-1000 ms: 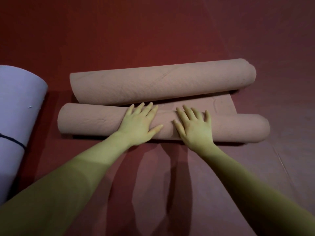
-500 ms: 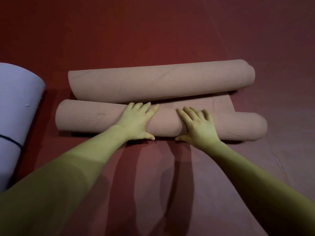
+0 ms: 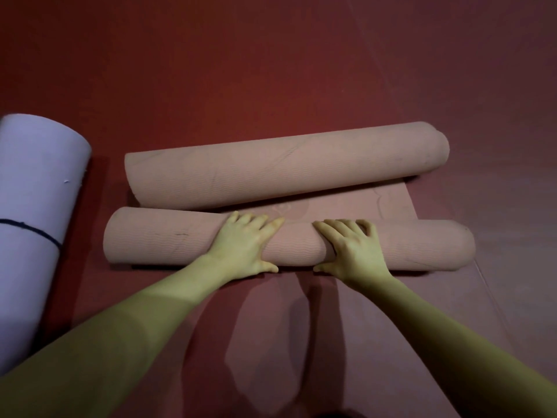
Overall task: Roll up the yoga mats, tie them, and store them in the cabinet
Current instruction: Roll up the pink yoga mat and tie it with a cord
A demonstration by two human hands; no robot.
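A pink yoga mat lies on the red floor, rolled from both ends. Its near roll (image 3: 162, 239) lies crosswise in front of me, and its far roll (image 3: 286, 167) is thicker. A short flat strip (image 3: 355, 203) joins them. My left hand (image 3: 244, 245) and my right hand (image 3: 352, 251) both wrap over the middle of the near roll, fingers curled over its top and thumbs at its near side. A rolled lavender mat (image 3: 33, 206) tied with a dark string (image 3: 30, 233) lies at the left.
Red floor (image 3: 271, 70) spreads all around. A seam line (image 3: 494, 285) in the floor runs along the right. The cabinet is not in view.
My hands went from lying flat on the near roll to gripping over it. The near roll has moved a little toward the far roll, and the flat strip is shorter.
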